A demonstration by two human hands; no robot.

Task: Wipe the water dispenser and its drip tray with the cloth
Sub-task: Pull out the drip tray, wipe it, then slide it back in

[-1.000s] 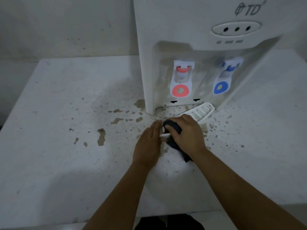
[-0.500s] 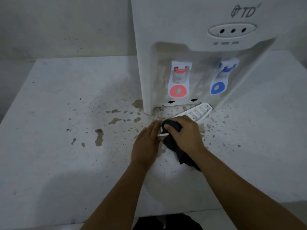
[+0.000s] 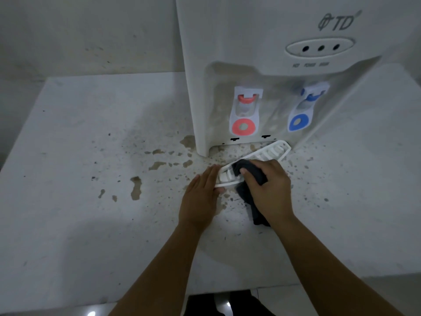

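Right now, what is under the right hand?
The right hand presses a dark cloth onto the white drip tray, which lies slanted on the stained counter. The left hand steadies the tray's near end. The tray's middle is covered.

A white dispenser [image 3: 250, 42] stands upright with red and blue taps. Its white slotted tray [image 3: 271, 151] lies askew just before its base, a dark cloth [image 3: 248, 172] pressed on the tray's near end.

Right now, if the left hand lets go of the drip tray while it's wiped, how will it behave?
Likely slides: the drip tray looks thin, slotted, light plastic, loose on the countertop. The left hand braces its end while the right hand presses the dark cloth. Probably stiff, not floppy.
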